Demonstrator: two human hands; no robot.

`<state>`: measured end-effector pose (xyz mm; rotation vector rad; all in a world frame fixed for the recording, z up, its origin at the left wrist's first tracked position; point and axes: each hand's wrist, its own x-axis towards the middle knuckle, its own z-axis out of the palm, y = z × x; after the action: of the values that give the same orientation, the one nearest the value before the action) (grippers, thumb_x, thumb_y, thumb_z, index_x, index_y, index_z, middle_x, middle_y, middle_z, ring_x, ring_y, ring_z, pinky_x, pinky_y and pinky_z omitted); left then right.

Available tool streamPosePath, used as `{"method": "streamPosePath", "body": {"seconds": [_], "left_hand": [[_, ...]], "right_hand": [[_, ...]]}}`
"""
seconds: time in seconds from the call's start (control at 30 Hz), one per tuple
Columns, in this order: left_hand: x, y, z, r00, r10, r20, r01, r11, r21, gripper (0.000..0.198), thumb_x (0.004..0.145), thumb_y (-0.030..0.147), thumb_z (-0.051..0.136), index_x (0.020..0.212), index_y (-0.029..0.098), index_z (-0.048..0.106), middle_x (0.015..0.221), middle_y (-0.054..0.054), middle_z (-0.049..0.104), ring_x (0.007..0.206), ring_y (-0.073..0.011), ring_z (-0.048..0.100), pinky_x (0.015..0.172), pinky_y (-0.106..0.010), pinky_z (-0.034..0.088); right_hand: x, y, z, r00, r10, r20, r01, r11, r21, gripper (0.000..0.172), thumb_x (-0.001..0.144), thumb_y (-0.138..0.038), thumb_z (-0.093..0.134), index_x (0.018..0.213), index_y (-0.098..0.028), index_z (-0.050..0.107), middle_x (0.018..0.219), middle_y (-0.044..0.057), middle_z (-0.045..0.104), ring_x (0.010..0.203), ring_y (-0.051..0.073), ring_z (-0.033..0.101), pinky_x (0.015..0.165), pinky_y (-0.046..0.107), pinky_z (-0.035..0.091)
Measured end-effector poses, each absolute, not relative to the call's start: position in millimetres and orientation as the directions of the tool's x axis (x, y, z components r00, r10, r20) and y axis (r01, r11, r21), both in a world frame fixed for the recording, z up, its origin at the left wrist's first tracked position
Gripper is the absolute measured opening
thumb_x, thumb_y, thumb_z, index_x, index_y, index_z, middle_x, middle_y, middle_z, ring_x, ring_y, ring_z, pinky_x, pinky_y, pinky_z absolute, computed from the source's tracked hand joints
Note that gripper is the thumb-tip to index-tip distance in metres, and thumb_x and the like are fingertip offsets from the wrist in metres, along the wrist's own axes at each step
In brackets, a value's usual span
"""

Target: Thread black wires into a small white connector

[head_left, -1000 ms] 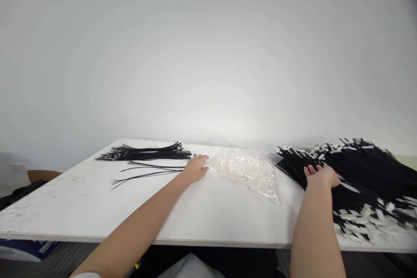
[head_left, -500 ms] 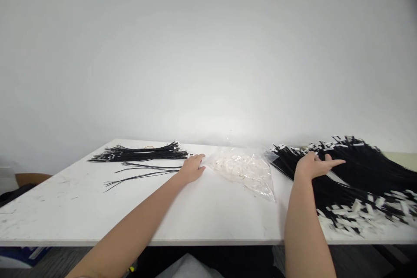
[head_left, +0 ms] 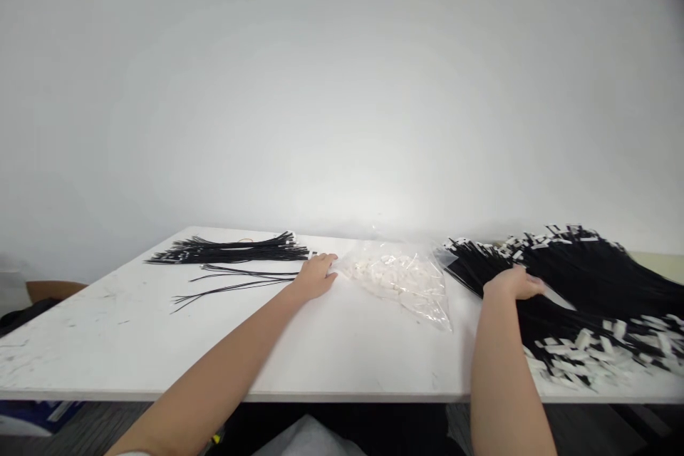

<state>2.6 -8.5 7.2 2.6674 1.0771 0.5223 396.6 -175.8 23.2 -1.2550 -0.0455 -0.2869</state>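
My left hand [head_left: 316,274] lies flat on the white table [head_left: 331,342], fingers spread, touching the edge of a clear plastic bag of small white connectors [head_left: 400,278]. My right hand [head_left: 511,283] rests palm down on a big heap of black wires with white tags [head_left: 582,278] at the right, its fingers curled down into the wires; whether they grip any is hidden. A smaller bundle of black wires [head_left: 229,251] lies at the far left, with a few loose wires [head_left: 235,283] in front of it.
The white wall stands right behind the table. White-tagged wire ends [head_left: 598,355] reach the table's front edge at the right. A blue box [head_left: 32,415] sits on the floor at the left. Something white [head_left: 310,438] lies below the front edge.
My right hand, palm up a second ago, turned over and stretched across the heap, then drew back and lowered with curled fingers. My left hand has stayed in place.
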Motion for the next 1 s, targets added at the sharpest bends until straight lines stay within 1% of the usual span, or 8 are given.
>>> {"method": "streamPosePath", "body": {"seconds": [0.1, 0.17, 0.27, 0.33, 0.43, 0.57, 0.83, 1.0], "left_hand": [[3, -10, 8, 0.666, 0.707, 0.237, 0.633, -0.704, 0.322, 0.038, 0.079, 0.029, 0.046, 0.116, 0.022, 0.051, 0.107, -0.007, 0.057, 0.100, -0.0219, 0.051, 0.087, -0.035, 0.036], [2, -10, 8, 0.669, 0.704, 0.237, 0.630, -0.707, 0.322, 0.036, 0.079, 0.030, 0.045, 0.114, 0.022, 0.053, 0.107, -0.007, 0.057, 0.099, -0.0222, 0.051, 0.087, -0.035, 0.037], [2, -9, 7, 0.674, 0.699, 0.241, 0.621, -0.712, 0.327, 0.035, 0.080, 0.031, 0.045, 0.113, 0.023, 0.054, 0.108, -0.007, 0.056, 0.100, -0.0224, 0.051, 0.087, -0.036, 0.037], [1, -8, 6, 0.679, 0.693, 0.243, 0.615, -0.717, 0.329, 0.035, 0.080, 0.031, 0.045, 0.113, 0.023, 0.054, 0.109, -0.007, 0.056, 0.101, -0.0224, 0.050, 0.088, -0.035, 0.036], [1, -6, 4, 0.686, 0.683, 0.251, 0.605, -0.727, 0.326, 0.036, 0.080, 0.031, 0.045, 0.113, 0.022, 0.054, 0.109, -0.007, 0.056, 0.102, -0.0225, 0.050, 0.088, -0.035, 0.036], [1, -4, 2, 0.691, 0.673, 0.265, 0.599, -0.738, 0.312, 0.035, 0.080, 0.031, 0.045, 0.113, 0.022, 0.054, 0.108, -0.007, 0.056, 0.102, -0.0227, 0.050, 0.087, -0.034, 0.037], [-1, -6, 3, 0.692, 0.673, 0.262, 0.605, -0.738, 0.297, 0.035, 0.081, 0.032, 0.044, 0.112, 0.022, 0.054, 0.109, -0.008, 0.056, 0.104, -0.0238, 0.049, 0.087, -0.036, 0.037], [-1, -7, 3, 0.695, 0.671, 0.258, 0.609, -0.740, 0.286, 0.034, 0.080, 0.031, 0.044, 0.111, 0.022, 0.055, 0.109, -0.007, 0.056, 0.103, -0.0230, 0.050, 0.088, -0.035, 0.037]], "right_hand": [[374, -163, 40, 0.954, -0.111, 0.278, 0.299, 0.409, -0.862, 0.037, 0.071, -0.030, 0.051, 0.104, -0.015, 0.047, 0.095, 0.006, 0.057, 0.084, 0.015, 0.060, 0.082, 0.036, 0.049], [351, -156, 53, 0.912, 0.054, 0.407, 0.344, 0.441, -0.829, 0.034, 0.064, -0.033, 0.061, 0.091, -0.014, 0.055, 0.076, 0.002, 0.061, 0.067, 0.013, 0.060, 0.073, 0.033, 0.051], [308, -148, 64, 0.589, 0.439, 0.678, 0.516, 0.441, -0.734, 0.024, 0.070, -0.037, 0.059, 0.077, -0.014, 0.060, 0.068, 0.002, 0.062, 0.064, 0.013, 0.059, 0.068, 0.029, 0.049], [280, -143, 64, 0.308, 0.675, 0.670, 0.648, 0.367, -0.667, 0.023, 0.073, -0.036, 0.055, 0.068, -0.015, 0.062, 0.067, 0.002, 0.064, 0.067, 0.014, 0.060, 0.067, 0.026, 0.047], [249, -132, 57, 0.007, 0.895, 0.445, 0.857, 0.224, -0.465, 0.028, 0.077, -0.034, 0.048, 0.063, -0.017, 0.064, 0.063, 0.002, 0.063, 0.063, 0.014, 0.058, 0.063, 0.025, 0.043], [232, -117, 42, -0.050, 0.930, 0.364, 0.948, 0.159, -0.277, 0.022, 0.076, -0.030, 0.049, 0.079, -0.019, 0.068, 0.083, 0.004, 0.066, 0.076, 0.016, 0.058, 0.072, 0.027, 0.041], [220, -114, 33, -0.059, 0.973, 0.221, 0.947, 0.125, -0.295, 0.049, 0.068, -0.053, 0.060, 0.104, -0.021, 0.062, 0.113, 0.007, 0.058, 0.109, 0.025, 0.048, 0.091, 0.037, 0.035], [213, -115, 34, -0.135, 0.987, 0.088, 0.936, 0.156, -0.315, 0.048, 0.070, -0.043, 0.060, 0.116, -0.029, 0.056, 0.123, 0.002, 0.054, 0.111, 0.023, 0.049, 0.093, 0.034, 0.035]]}}
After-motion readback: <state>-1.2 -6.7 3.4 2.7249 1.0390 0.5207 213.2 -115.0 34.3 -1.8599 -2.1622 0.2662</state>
